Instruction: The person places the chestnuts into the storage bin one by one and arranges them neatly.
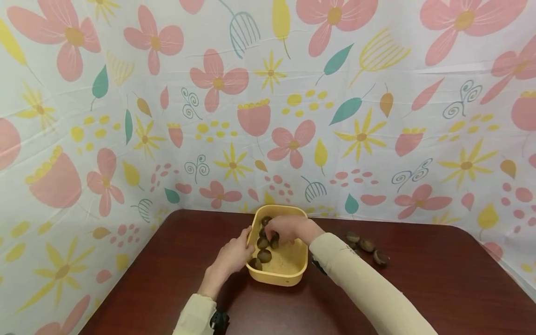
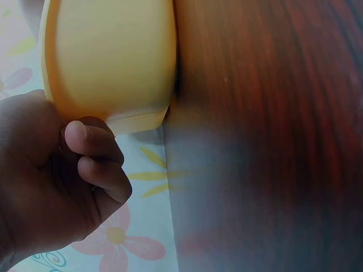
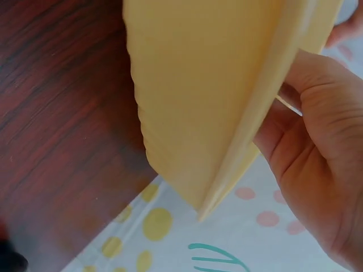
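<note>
A yellow plastic basket [image 1: 279, 278] stands on the table with several dark brown rounded pieces [image 1: 264, 255] along its left side; they look like mushrooms or shells, but the kind is unclear. My left hand [image 1: 234, 253] grips the basket's left rim, and in the left wrist view its fingers [image 2: 99, 170] are curled beside the outer wall. Reaching down inside the basket, my right hand [image 1: 289, 229] has its fingertips around one brown piece [image 1: 274, 241]. From the right wrist, the hand [image 3: 317, 147] shows beyond the rim, and the basket wall hides its fingertips.
More brown pieces [image 1: 367, 245] lie in a small cluster on the dark red-brown table [image 1: 435, 279], right of the basket and close to the right forearm. A flower-patterned cloth [image 1: 293, 102] hangs behind the table and along its left side.
</note>
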`<state>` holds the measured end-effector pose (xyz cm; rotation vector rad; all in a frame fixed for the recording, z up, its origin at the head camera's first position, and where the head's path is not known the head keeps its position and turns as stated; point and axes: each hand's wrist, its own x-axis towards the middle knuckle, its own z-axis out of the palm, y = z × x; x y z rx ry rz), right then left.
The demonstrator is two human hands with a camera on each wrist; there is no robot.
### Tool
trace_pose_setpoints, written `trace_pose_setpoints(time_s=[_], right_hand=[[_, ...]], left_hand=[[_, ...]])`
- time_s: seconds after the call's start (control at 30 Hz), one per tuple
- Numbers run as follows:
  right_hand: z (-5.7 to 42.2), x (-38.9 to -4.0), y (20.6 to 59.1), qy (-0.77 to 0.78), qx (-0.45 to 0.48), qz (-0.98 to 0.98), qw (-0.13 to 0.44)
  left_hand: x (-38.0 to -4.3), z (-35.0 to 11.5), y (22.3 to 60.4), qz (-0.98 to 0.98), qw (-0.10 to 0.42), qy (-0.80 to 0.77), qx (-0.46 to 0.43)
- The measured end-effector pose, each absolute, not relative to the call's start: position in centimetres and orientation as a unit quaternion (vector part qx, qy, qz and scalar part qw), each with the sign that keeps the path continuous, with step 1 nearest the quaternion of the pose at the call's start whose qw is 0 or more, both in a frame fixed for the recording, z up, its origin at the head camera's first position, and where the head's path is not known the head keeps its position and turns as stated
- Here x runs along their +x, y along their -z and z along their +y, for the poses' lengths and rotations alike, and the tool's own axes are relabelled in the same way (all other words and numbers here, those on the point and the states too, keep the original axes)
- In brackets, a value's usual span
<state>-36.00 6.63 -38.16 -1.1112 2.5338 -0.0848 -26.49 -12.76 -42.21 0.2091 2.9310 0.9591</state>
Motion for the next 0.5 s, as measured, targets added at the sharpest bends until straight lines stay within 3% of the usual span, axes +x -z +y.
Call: trace_pose_setpoints(time_s=[0.27, 0.5], right_hand=[[7.2, -35.3, 37.0, -0.004, -0.434, 0.890, 0.135], [10.6, -34.8, 34.5, 0.093, -0.460, 0.878, 0.093]], left_hand=[[-26.3, -12.7, 42.2, 0.947, 0.021, -0.313, 0.072], [-26.4, -12.8, 42.3, 0.946, 0.016, -0.314, 0.076]])
